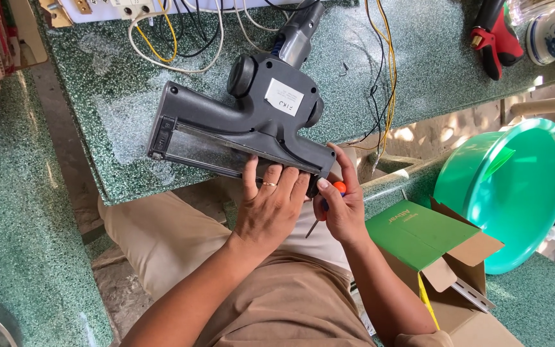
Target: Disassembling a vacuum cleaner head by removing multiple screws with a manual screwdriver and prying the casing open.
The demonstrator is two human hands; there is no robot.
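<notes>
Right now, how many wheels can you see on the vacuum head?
2. One round wheel sits on the left of the neck, and the other wheel peeks out on the right of the vacuum head. More may be hidden underneath.

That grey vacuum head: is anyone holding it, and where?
Yes. The left hand grips the vacuum head at its near front edge; the right hand holds a screwdriver by its orange handle.
</notes>
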